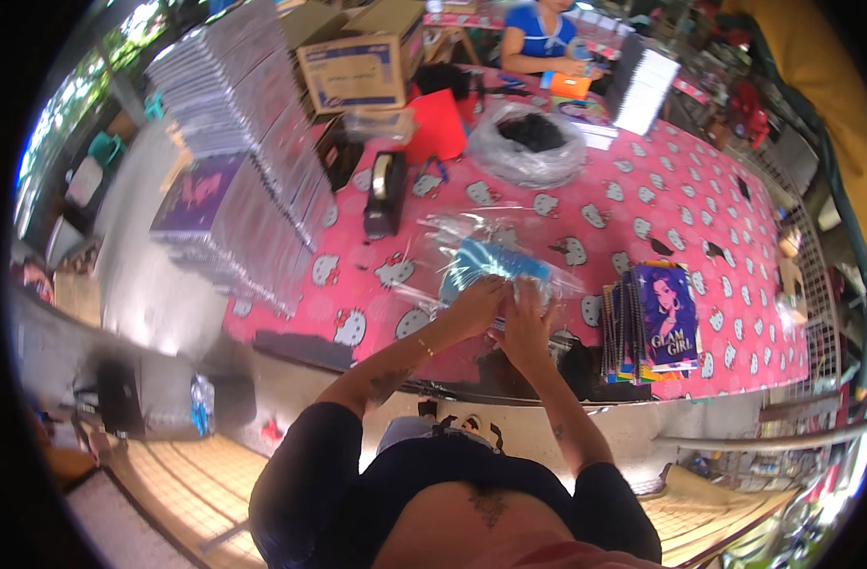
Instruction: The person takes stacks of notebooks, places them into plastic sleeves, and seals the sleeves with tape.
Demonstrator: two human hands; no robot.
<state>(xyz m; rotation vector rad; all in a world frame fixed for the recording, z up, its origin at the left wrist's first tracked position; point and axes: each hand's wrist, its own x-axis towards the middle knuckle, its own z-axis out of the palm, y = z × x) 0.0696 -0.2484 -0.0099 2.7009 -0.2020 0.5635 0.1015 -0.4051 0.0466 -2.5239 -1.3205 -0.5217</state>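
A light-blue item (495,261) lies under shiny clear plastic (452,232) at the table's near middle; its exact kind is hard to make out. My left hand (479,305) presses on its near edge, fingers bent over the plastic. Close beside it, my right hand (526,324) also grips the near edge, with fingers closed on the plastic. Part of the item is hidden beneath both hands. To the right sits a stack of spiral notebooks (666,313), the top one purple with a drawn figure.
Tall piles of plastic-wrapped notebooks (253,142) stand at left. Behind are a black tape dispenser (384,194), a red sheet (436,128), a cardboard box (357,71) and a bundle of clear plastic (509,171). Across the pink table (632,223), another person (538,43) handles something orange.
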